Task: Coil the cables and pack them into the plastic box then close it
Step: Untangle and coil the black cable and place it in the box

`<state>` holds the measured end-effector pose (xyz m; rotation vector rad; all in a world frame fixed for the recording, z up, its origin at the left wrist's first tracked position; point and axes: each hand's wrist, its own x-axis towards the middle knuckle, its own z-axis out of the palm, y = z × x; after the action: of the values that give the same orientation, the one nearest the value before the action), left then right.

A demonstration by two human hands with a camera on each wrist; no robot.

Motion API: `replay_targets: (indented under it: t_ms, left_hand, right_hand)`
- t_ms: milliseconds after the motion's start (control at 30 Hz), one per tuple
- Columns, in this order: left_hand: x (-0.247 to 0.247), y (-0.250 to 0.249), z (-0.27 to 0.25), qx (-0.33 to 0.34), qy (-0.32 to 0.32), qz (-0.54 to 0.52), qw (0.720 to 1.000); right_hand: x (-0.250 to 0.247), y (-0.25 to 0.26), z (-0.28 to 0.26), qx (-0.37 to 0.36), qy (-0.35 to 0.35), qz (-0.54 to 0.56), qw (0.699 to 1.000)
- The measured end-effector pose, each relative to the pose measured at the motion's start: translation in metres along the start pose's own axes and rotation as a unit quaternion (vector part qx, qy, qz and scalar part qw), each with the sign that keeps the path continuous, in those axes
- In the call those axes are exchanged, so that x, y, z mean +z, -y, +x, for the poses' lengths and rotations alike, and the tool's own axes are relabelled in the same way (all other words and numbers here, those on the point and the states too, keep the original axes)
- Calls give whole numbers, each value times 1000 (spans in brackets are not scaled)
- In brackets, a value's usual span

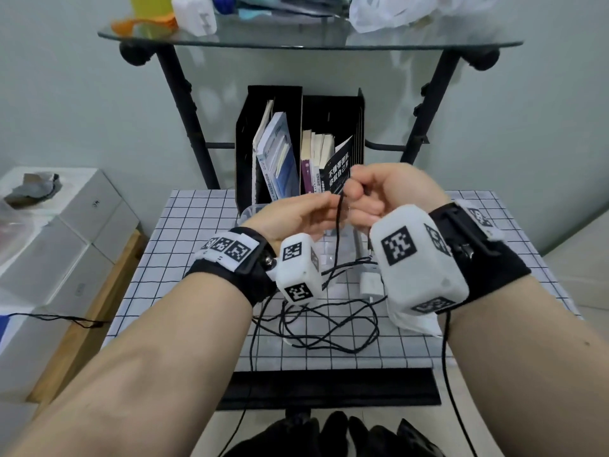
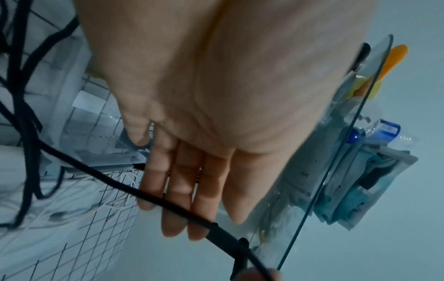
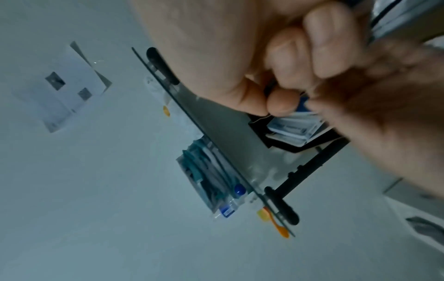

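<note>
A long black cable [image 1: 339, 232] hangs from my raised hands down to a loose tangle [image 1: 329, 328] on the checked table. My right hand [image 1: 379, 192] is a fist that grips the cable's upper part; the right wrist view shows its curled fingers [image 3: 300, 66]. My left hand [image 1: 296, 216] is just left of it, fingers straight, and the cable [image 2: 115, 182] runs across the fingers [image 2: 182, 192]. A white charger plug [image 1: 370, 283] lies under my right wrist. The clear plastic box [image 1: 248, 214] stands open behind my hands, mostly hidden; its wall [image 2: 72, 79] shows beside my palm.
A black file holder with books [image 1: 296, 143] stands at the table's back. Above it is a cluttered glass shelf [image 1: 309, 37] on a black frame. White cartons [image 1: 66, 242] are stacked at the left. Checked cloth [image 1: 184, 258] covers the small table.
</note>
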<state>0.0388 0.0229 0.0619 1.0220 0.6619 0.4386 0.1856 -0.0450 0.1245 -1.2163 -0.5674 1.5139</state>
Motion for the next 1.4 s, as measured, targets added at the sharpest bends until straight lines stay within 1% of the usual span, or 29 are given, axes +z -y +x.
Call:
replay_targets:
  t_ms: [67,100,200,300,400,533,667,767,833,933,1067,1133,1200,1233,1267,1333,1367,1400]
  left_hand:
    - [0,1,-2,2,6,6,1000]
    - [0,1,-4,3,8,7,1000]
    - [0,3,-11,8,16,36,999]
    - [-1,6,-14,-4,21,78,997]
    - [-2,6,-17,-2,-2,73,997]
    - [-5,2,-19,-7,-21,16,1000]
    - [-13,3,-18,-14,-70,41,997]
    - [-14,1,-17,-30,-81,10,996]
    - [-13,-1,-17,-35,-94,6,995]
    - [-12,-5,-18,-33,-89,33,995]
    - [-3,-15,-22,-29,-37,54,997]
    - [-2,-19,-24,-19,-32,68,997]
    - [-2,-23,-26,-10,-22,76,997]
    - [-2,-24,-27,-4,-10,82,997]
    - [-1,-26,-27,2,2,91,996]
    - [0,-30,-27,5,28,103,994]
    - [0,-32,-27,5,38,100,994]
    - [-1,-33,-26,6,41,96,995]
  right_hand:
    - [2,9,-7,-15,25,57,998]
    - [2,14,-8,-28,30,67,997]
    - [5,27,-11,-86,16,92,992]
    - [7,42,-19,-130,13,121,984]
    - [8,54,-25,-155,16,156,975]
    - [6,40,-13,-164,-3,109,980]
    - [0,21,2,-123,-34,55,990]
    - [1,12,5,-93,-44,55,993]
    - [5,7,4,-88,-54,37,994]
    - [15,0,3,-117,-51,19,992]
    - [30,-9,10,-170,-19,2,985]
    - [31,-13,15,-194,-10,-55,979]
    - [29,-15,18,-211,-7,-163,964]
    - [28,-16,19,-220,-11,-230,948]
    - [27,-16,20,-235,-17,-307,922]
    - [28,-16,22,-271,-19,-465,843]
    - [30,-16,23,-279,-18,-526,803]
    - [33,-15,24,-281,-19,-568,774]
